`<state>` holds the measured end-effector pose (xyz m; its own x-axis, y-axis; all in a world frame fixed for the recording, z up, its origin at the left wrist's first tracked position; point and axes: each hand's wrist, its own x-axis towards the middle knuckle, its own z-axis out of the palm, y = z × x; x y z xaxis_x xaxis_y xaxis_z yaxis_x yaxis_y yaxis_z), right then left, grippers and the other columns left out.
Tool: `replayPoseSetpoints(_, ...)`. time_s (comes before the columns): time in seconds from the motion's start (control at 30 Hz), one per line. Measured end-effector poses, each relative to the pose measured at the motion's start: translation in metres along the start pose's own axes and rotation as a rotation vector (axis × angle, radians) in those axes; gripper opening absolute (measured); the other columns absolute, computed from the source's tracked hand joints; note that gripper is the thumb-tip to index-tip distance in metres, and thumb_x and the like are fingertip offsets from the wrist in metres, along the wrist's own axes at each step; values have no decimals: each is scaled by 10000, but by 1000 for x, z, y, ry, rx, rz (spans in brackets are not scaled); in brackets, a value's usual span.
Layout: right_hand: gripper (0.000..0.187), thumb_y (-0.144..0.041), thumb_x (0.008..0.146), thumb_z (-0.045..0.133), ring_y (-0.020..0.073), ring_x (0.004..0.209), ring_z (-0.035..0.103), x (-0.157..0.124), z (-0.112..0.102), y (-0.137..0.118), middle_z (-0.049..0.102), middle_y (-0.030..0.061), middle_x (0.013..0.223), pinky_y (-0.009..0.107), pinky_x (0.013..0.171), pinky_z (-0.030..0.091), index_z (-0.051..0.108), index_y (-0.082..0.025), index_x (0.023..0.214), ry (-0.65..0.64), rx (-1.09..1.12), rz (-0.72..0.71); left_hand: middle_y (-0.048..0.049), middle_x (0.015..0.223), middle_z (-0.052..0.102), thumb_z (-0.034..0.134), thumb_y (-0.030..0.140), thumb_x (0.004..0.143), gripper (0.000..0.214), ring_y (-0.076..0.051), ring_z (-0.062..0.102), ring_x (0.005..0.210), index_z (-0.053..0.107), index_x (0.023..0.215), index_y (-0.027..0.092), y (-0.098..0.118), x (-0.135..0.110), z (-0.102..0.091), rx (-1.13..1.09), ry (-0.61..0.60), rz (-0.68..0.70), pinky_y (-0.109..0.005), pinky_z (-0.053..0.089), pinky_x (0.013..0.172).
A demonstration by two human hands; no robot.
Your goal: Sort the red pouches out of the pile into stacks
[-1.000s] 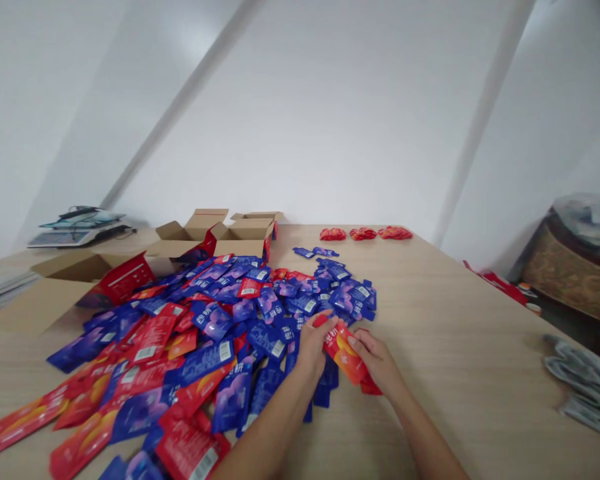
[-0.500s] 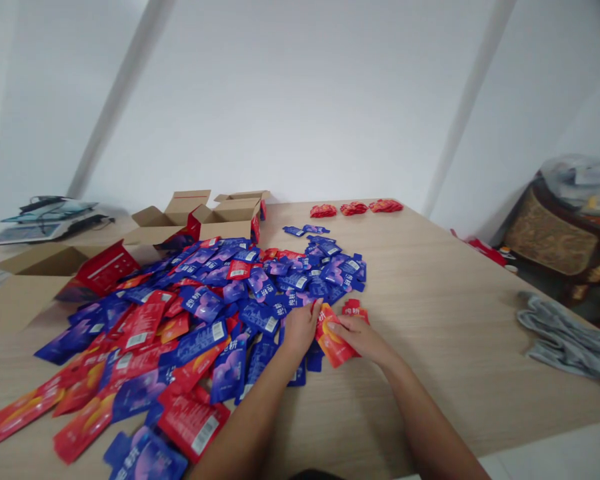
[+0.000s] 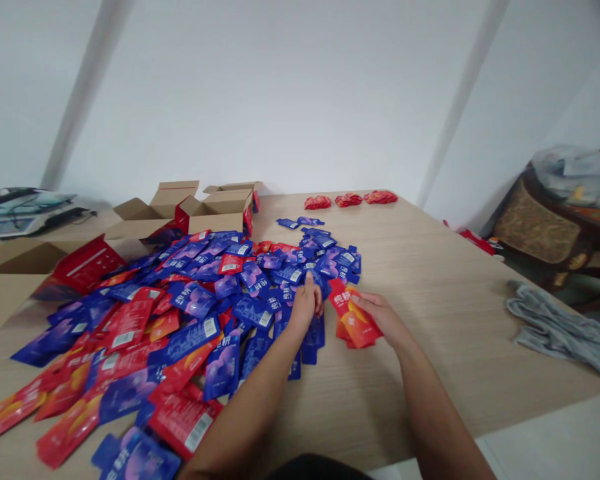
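Observation:
A wide heap of blue and red flat packets covers the left and middle of a wooden table. My right hand is closed on a small stack of red packets just right of the heap, held a little above the tabletop. My left hand rests on the blue packets at the heap's right edge, fingers lying stretched out together, holding nothing that I can see.
Open cardboard boxes stand behind the heap, another box at far left. Three red bundles lie at the table's far edge. A grey cloth lies at the right edge. A scale sits on a side surface.
My left hand has let go of the red stack and moved up onto the blue packets. My right hand now holds the red stack alone, slightly to the right.

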<state>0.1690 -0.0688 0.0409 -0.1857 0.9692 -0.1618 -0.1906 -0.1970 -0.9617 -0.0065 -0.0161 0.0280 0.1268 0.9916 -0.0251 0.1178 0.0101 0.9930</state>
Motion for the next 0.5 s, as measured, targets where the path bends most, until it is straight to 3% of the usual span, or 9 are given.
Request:
replayPoseSetpoints(0.1, 334, -451, 636, 718, 193, 600, 654, 1, -25, -6, 724, 39, 726, 296, 604, 499, 671, -168, 807, 181, 12, 34, 31, 332, 404, 117, 684, 835, 673, -100, 419, 299, 441, 506, 195, -2, 15, -9, 83, -99, -48, -210, 332, 370)
replayPoseSetpoints(0.17, 320, -459, 638, 697, 215, 606, 659, 3, -38, -4, 722, 47, 704, 320, 604, 505, 666, -172, 775, 238, -55, 45, 27, 379, 473, 165, 625, 866, 621, -103, 453, 316, 507, 600, 181, -3, 27, -20, 274, -94, -14, -209, 363, 382)
replayPoseSetpoints(0.27, 339, -502, 719, 571, 238, 657, 663, 11, -48, 9, 714, 58, 697, 344, 621, 499, 656, -178, 766, 253, -285, 30, 4, 531, 597, 251, 465, 910, 460, -116, 560, 441, 560, 738, 170, 0, 53, -46, 585, 24, 92, -218, 431, 467)
replayPoseSetpoints(0.33, 361, -513, 763, 487, 238, 675, 652, 17, -51, 20, 698, 65, 677, 339, 625, 477, 631, -185, 716, 308, -582, 28, -38, 715, 667, 324, 354, 905, 335, -139, 633, 629, 579, 807, 160, 5, 74, -70, 713, 120, 139, -240, 477, 590)
replayPoseSetpoints(0.43, 370, -527, 795, 429, 224, 681, 636, 24, -53, 34, 679, 63, 689, 321, 626, 437, 580, -204, 698, 367, -977, 33, -111, 1004, 654, 370, 214, 886, 237, -180, 610, 964, 588, 926, 131, 14, 107, -108, 870, 249, 172, -284, 458, 833)
replayPoseSetpoints(0.5, 376, -543, 811, 409, 215, 709, 638, 26, -53, 40, 680, 65, 742, 310, 641, 427, 563, -210, 727, 344, -1071, 27, -151, 1120, 606, 361, 146, 884, 255, -197, 550, 1094, 575, 1017, 104, 19, 129, -129, 982, 287, 162, -304, 411, 929)
